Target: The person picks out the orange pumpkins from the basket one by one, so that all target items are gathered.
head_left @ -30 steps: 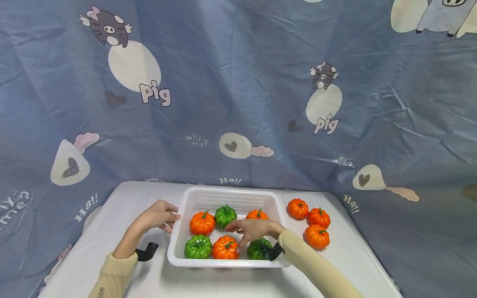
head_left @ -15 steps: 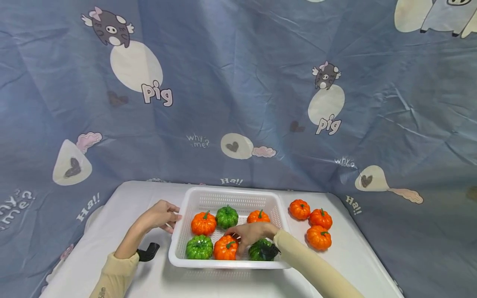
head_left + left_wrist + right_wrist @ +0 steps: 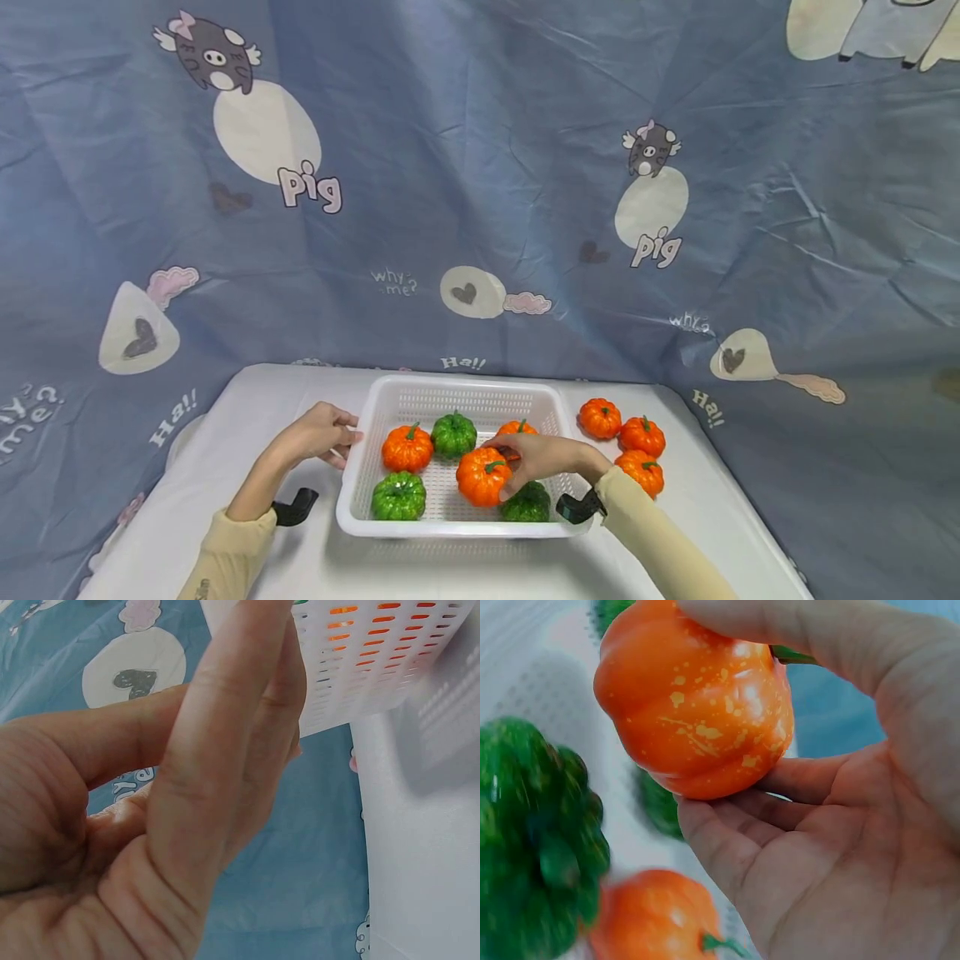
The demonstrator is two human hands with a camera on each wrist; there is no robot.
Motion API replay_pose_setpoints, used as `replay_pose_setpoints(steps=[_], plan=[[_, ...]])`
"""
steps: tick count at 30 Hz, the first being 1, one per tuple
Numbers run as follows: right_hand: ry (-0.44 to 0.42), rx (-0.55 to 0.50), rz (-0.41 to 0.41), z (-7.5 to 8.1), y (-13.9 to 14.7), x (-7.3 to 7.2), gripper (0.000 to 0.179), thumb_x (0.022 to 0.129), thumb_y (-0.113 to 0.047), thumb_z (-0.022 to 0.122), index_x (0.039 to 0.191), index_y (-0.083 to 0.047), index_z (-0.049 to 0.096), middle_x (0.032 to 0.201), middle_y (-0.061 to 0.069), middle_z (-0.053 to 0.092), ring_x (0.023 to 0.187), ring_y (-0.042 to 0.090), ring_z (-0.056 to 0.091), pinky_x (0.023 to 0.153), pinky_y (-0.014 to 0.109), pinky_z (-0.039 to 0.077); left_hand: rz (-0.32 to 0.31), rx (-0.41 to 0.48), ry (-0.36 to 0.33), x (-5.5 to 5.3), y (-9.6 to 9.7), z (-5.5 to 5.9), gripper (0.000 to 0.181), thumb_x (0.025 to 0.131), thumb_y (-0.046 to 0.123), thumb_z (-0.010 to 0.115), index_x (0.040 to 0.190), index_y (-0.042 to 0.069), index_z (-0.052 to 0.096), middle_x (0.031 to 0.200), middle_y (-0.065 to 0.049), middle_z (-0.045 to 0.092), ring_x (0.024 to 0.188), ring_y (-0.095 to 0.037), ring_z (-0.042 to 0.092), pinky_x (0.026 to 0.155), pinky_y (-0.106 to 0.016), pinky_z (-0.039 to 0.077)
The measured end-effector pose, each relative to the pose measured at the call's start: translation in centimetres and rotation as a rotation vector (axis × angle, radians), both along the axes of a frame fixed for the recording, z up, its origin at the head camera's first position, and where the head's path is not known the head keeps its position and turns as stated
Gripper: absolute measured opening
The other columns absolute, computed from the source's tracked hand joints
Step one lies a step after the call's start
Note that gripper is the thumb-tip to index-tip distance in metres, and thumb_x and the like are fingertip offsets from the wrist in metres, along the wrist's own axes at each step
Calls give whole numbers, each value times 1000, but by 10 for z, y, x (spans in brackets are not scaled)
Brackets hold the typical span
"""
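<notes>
My right hand (image 3: 543, 461) holds an orange mini pumpkin (image 3: 482, 477) above the floor of a white plastic basket (image 3: 457, 530). In the right wrist view, thumb and fingers clasp the pumpkin (image 3: 697, 705) from opposite sides. Below it in the basket are an orange pumpkin (image 3: 407, 450) at left, another orange one (image 3: 517, 427) partly behind my hand, and green pumpkins, one (image 3: 453, 435) at the back, one (image 3: 399, 497) front left, one (image 3: 527, 503) front right. My left hand (image 3: 318, 433) touches the basket's left rim with fairly straight fingers; the left wrist view shows them against its wall (image 3: 360, 682).
Three orange pumpkins (image 3: 600, 419) lie on the white table (image 3: 705, 508) right of the basket; my right forearm passes in front of the nearest. A blue printed cloth (image 3: 480, 208) hangs behind the table.
My right hand has closed on the front-middle orange pumpkin and lifted it off the basket floor, moving right and slightly back. My left hand stays at the rim.
</notes>
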State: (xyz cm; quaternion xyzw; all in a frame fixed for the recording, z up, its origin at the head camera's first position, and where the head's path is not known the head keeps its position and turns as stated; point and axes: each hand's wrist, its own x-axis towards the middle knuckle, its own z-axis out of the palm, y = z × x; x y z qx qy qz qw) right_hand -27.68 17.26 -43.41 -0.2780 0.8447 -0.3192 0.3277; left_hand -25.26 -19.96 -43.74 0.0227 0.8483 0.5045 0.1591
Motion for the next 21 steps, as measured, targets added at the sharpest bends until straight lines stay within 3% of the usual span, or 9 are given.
replay_pose_setpoints(steps=[4,10,14,21], plan=[[-29,-90,-59,10,28,4,77,76,-13,81,142,-12,42,138,4,52,129,23,50,107,37,47,3,-17,2,0,0,0,47,94,4,58,130,-22,44,100,-22,69,78,-22,69,62,-35,62],[32,-124,-157,21,84,11,76,78,-24,79,144,-17,42,147,7,44,138,31,39,114,50,37,5,-26,-9,1,0,-1,46,94,4,58,130,-21,45,97,-19,69,76,-20,68,62,-34,62],[70,-140,-250,24,123,17,79,79,-25,79,146,-11,40,150,17,38,141,39,31,115,56,31,2,-30,-7,1,0,0,46,94,4,58,130,-21,45,97,-18,69,76,-21,69,62,-35,62],[100,-192,-392,18,193,21,82,82,-21,75,146,4,30,146,25,40,137,42,35,111,51,39,0,-40,-4,-1,1,0,46,94,4,57,130,-21,45,97,-19,69,76,-20,68,61,-34,62]])
